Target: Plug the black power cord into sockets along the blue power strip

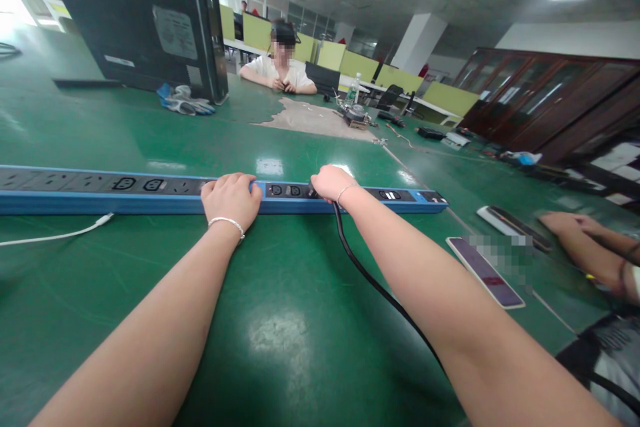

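A long blue power strip with black sockets lies across the green table. My left hand rests over the strip near its middle, fingers wrapped over its top and far side. To the right, my right hand is closed on a black plug at the strip's sockets. Whether the plug's pins are inside a socket is hidden by my fingers. From that plug a black power cord runs down toward me, passing under my right forearm.
A black computer case stands at the far left, with gloves beside it. A white cable lies at left. On the right are a phone and another person's hands. Another person sits across the table.
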The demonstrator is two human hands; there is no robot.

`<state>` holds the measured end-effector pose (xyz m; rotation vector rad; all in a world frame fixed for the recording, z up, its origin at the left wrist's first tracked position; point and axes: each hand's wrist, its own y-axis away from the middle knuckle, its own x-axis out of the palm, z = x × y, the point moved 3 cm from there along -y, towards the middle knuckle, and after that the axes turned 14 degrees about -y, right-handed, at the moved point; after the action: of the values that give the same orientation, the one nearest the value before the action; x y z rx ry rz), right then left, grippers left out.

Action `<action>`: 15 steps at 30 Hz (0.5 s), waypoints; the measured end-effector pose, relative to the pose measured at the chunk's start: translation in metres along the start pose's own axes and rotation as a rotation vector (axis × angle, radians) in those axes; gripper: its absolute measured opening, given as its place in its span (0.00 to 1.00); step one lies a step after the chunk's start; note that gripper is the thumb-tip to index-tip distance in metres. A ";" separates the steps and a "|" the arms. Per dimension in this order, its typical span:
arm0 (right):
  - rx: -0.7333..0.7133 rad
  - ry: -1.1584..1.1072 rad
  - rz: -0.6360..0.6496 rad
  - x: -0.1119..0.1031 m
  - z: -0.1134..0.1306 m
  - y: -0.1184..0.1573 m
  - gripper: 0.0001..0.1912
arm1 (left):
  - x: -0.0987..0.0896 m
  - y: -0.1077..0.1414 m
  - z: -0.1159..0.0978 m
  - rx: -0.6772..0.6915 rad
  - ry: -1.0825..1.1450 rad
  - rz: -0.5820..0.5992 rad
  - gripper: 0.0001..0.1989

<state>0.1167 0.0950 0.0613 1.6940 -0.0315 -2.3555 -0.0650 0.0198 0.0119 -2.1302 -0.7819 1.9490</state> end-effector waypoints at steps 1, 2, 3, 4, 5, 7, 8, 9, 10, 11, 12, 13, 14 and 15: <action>-0.002 0.006 -0.014 0.000 0.001 0.001 0.18 | 0.000 0.000 0.000 0.000 0.001 0.002 0.19; -0.002 0.010 -0.027 -0.001 0.002 0.002 0.17 | 0.000 0.000 0.000 0.000 0.001 0.004 0.19; 0.000 0.011 -0.036 -0.001 0.002 0.003 0.18 | 0.000 0.000 0.000 0.000 0.002 0.006 0.19; 0.005 0.007 -0.042 -0.002 0.003 0.005 0.18 | 0.000 0.000 0.000 -0.001 0.003 0.007 0.19; 0.009 0.001 -0.043 -0.002 0.003 0.006 0.18 | 0.000 0.000 0.000 -0.001 0.003 0.007 0.19; 0.017 -0.012 -0.046 -0.004 0.005 0.008 0.18 | 0.000 0.000 0.000 -0.001 -0.001 0.002 0.19; 0.022 -0.017 -0.049 -0.004 0.005 0.010 0.18 | 0.000 0.000 0.000 -0.002 -0.005 -0.001 0.19; 0.029 -0.023 -0.054 -0.004 0.006 0.012 0.18 | 0.000 0.000 0.000 -0.002 -0.010 -0.003 0.19; 0.037 -0.028 -0.061 -0.004 0.007 0.014 0.18 | 0.001 0.000 0.000 -0.002 -0.015 -0.004 0.19; 0.045 -0.033 -0.072 -0.004 0.008 0.016 0.17 | 0.001 0.000 0.000 -0.002 -0.018 -0.007 0.19; 0.048 -0.035 -0.091 -0.003 0.009 0.018 0.17 | 0.001 0.000 0.000 -0.002 -0.018 -0.010 0.19; 0.044 -0.033 -0.115 -0.002 0.011 0.019 0.17 | 0.001 0.000 0.000 -0.003 -0.016 -0.013 0.19; 0.035 -0.027 -0.142 0.000 0.012 0.021 0.17 | 0.001 0.000 0.000 -0.004 -0.012 -0.015 0.18; 0.022 -0.018 -0.169 0.001 0.014 0.022 0.17 | 0.001 0.000 0.000 -0.004 -0.008 -0.015 0.18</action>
<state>0.1075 0.0717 0.0682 1.7490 0.0859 -2.4999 -0.0652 0.0199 0.0110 -2.1141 -0.8019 1.9515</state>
